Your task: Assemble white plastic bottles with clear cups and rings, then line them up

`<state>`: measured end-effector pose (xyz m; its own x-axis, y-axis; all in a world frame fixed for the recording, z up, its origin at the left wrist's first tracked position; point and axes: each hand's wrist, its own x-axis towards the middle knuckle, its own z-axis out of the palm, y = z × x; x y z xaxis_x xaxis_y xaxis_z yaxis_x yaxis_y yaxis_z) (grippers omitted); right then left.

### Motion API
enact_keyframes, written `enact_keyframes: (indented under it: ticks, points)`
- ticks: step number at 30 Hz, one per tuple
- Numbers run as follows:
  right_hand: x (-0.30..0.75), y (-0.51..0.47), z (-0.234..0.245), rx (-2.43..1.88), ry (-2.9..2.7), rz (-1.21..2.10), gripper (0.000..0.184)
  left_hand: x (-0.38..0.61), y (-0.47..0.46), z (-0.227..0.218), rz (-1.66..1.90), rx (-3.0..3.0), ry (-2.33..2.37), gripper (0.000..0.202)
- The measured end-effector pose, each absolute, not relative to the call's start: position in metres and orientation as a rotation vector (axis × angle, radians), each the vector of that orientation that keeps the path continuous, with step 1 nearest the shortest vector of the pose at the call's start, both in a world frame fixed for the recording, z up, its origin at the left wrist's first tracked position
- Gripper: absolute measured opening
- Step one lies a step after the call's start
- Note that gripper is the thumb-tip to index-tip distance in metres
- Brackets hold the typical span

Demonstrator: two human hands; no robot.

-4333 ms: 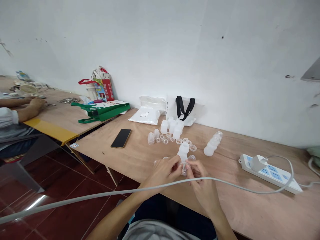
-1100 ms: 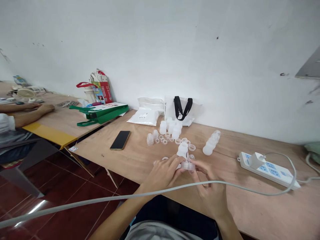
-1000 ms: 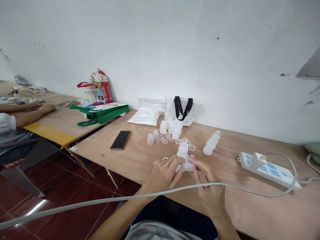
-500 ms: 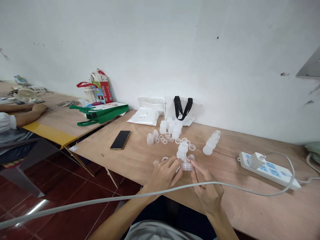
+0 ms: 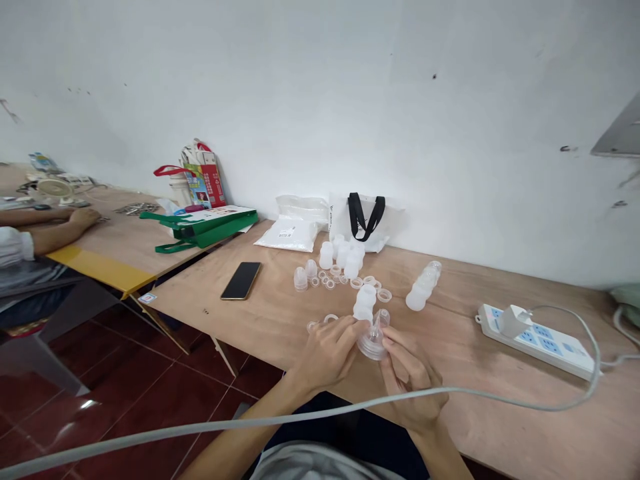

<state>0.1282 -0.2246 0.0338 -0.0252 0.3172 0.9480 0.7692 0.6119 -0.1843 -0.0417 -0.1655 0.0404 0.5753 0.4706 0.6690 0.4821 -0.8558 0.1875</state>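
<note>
Tabletop (image 5: 280, 297) beneath, two hands (image 5: 327, 348) (image 5: 414, 379) hold one clear ring (image 5: 371, 349).

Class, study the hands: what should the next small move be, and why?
Probably a gentle press around the clear ring, to check its fit: the left hand and right hand both have fingers on it, a clear tip rises from it, and whether that is fully seated cannot be seen.

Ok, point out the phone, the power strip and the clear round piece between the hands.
Phone (image 5: 241, 281): head view, middle of its dark screen.
Power strip (image 5: 541, 341): head view, its top face, among the sockets.
Clear round piece (image 5: 371, 347): head view, its wide base.
</note>
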Motion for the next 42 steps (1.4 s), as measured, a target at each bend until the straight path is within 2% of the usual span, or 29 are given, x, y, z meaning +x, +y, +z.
enact_keyframes:
  ticks: [5, 13, 17, 19, 22, 26, 29, 36, 42]
  points:
    - [0.127, -0.224, 0.031, -0.948, -1.586, -0.423, 0.045, -0.041, -0.166, 0.047, -1.183, -2.82, -0.837, 0.029]
    - [0.118, -0.219, 0.031, -1.115, -1.495, -0.346, 0.016, -0.031, -0.169, 0.046, -1.078, -2.845, -1.111, 0.018]
    - [0.116, -0.215, 0.028, -1.196, -1.431, -0.137, 0.006, -0.029, -0.169, 0.049, -1.006, -2.897, -1.274, 0.012]
    - [0.118, -0.214, 0.03, -1.246, -1.401, 0.084, 0.008, -0.03, -0.169, 0.054, -0.981, -2.951, -1.352, 0.013]
    - [0.123, -0.214, 0.035, -1.242, -1.315, 0.41, 0.017, -0.031, -0.169, 0.06, -0.965, -3.053, -1.446, 0.024]
    - [0.126, -0.217, 0.043, -1.184, -1.273, 0.663, 0.029, -0.029, -0.168, 0.061, -1.084, -3.173, -1.516, 0.032]
    - [0.127, -0.218, 0.044, -1.172, -1.253, 0.708, 0.031, -0.03, -0.168, 0.062, -1.149, -3.228, -1.498, 0.034]
    - [0.132, -0.214, 0.044, -1.208, -1.28, 0.713, 0.032, -0.035, -0.167, 0.073, -0.944, -3.227, -1.546, 0.033]
    - [0.127, -0.214, 0.044, -1.211, -1.266, 0.723, 0.039, -0.033, -0.164, 0.07, -1.247, -3.303, -1.53, 0.036]
